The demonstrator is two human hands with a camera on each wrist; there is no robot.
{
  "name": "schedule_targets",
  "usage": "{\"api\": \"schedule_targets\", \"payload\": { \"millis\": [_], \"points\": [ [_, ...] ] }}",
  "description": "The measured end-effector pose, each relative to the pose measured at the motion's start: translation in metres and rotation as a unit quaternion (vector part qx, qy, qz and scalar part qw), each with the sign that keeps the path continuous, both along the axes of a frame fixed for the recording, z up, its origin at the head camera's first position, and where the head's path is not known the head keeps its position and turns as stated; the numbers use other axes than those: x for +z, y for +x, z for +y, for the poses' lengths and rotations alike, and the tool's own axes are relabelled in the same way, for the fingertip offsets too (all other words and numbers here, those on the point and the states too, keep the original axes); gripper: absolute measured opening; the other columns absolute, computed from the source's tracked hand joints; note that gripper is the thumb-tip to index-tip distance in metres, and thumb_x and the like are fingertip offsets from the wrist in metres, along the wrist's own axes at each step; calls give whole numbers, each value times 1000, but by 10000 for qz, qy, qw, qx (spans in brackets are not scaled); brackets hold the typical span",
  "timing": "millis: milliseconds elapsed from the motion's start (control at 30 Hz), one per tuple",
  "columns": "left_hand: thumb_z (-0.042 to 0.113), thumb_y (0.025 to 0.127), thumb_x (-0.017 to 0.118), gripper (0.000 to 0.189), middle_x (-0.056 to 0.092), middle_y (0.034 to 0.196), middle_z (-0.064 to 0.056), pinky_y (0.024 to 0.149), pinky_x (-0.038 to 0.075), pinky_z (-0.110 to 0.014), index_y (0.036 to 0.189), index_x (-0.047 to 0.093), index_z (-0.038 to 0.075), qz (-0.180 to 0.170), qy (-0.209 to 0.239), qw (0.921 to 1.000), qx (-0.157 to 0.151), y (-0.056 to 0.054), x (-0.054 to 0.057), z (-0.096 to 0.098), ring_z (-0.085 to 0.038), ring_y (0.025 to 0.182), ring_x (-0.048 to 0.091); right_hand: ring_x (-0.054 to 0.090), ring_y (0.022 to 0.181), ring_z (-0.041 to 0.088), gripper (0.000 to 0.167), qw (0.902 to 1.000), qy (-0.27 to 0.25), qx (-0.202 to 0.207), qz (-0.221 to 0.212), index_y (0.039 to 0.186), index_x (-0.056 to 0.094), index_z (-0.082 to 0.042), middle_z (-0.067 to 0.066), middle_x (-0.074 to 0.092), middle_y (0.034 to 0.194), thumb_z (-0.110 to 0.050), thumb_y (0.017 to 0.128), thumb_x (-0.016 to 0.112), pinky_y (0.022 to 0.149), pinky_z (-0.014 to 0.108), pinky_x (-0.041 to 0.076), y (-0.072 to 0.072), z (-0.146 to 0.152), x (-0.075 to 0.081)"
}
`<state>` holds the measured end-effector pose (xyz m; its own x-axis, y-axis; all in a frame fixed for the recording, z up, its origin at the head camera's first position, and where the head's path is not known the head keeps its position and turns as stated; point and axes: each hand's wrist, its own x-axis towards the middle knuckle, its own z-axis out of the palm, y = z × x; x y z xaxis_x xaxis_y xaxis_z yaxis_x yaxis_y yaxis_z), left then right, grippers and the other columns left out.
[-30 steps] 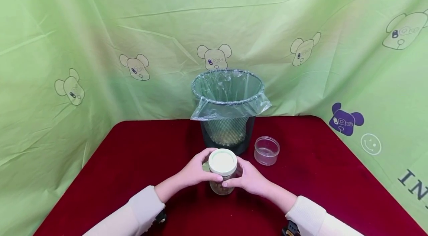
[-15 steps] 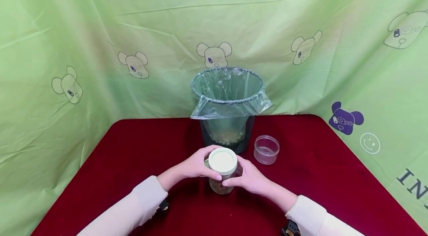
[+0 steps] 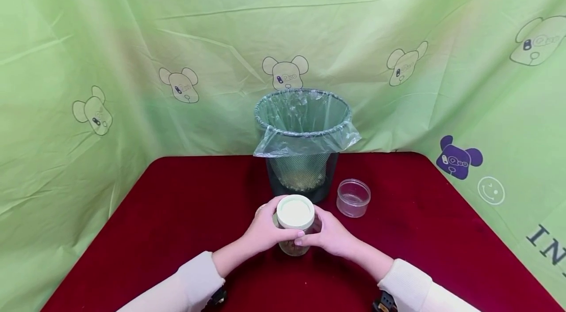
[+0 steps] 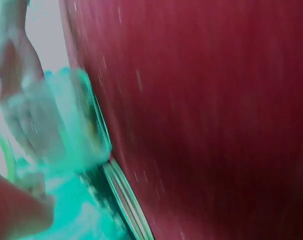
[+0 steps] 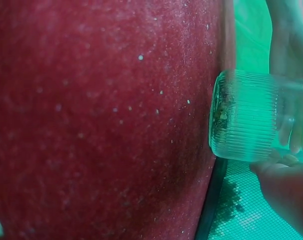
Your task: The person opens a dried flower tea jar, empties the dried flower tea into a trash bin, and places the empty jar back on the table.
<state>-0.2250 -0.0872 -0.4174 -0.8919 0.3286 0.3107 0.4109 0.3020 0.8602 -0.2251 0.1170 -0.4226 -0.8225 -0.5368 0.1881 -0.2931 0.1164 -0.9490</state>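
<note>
A clear ribbed jar stands upright on the red table, with a pale lid on top. My right hand grips the jar's body from the right, thumb across its front. From the left, my left hand holds the lid at its rim; its thumb tip lies close to the right thumb. Dark bits show at the jar's base in the right wrist view. The left wrist view is blurred; there the jar appears with the right hand behind it. Both palms hide the jar's sides.
Behind the jar stands a mesh wastebasket lined with a clear bag. A round clear tub sits right of it. A green printed curtain surrounds the red table, which carries small specks.
My left hand swung back around the lid, then forward again, its thumb ending further right and its forearm shifting slightly. My right hand and the jar stay in place.
</note>
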Motion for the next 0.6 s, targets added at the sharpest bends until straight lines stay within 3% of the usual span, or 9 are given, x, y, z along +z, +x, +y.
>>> {"api": "schedule_targets", "payload": {
  "millis": [100,333,467,600],
  "points": [
    [37,68,88,76,60,119,8,94,44,-41,132,54,18,-28,119,9988,475,7,-6,7,-13,109,54,54,119,21,71,10000,11,-14,33,138,45,-2,11,57,127,-8,76,82,98,26,43,0,0,-1],
    [40,68,87,77,56,120,5,93,45,-41,132,51,17,-105,438,9929,1103,25,-3,22,-14,110,54,57,115,21,69,9999,69,-16,100,136,45,0,12,58,126,-9,78,81,96,30,46,0,-1,-2],
    [41,68,87,78,56,121,5,93,44,-42,133,50,17,-71,414,9915,1229,26,-4,24,-14,110,54,57,114,21,69,9999,39,2,166,136,45,2,13,59,125,-8,78,81,96,35,46,-1,-1,-2],
    [41,67,87,81,56,122,4,95,43,-43,133,49,15,-167,437,9929,1089,24,-3,21,-15,112,53,57,115,22,68,9997,46,0,250,136,46,2,13,59,124,-10,78,81,97,36,45,-1,0,-2]
  ]
}}
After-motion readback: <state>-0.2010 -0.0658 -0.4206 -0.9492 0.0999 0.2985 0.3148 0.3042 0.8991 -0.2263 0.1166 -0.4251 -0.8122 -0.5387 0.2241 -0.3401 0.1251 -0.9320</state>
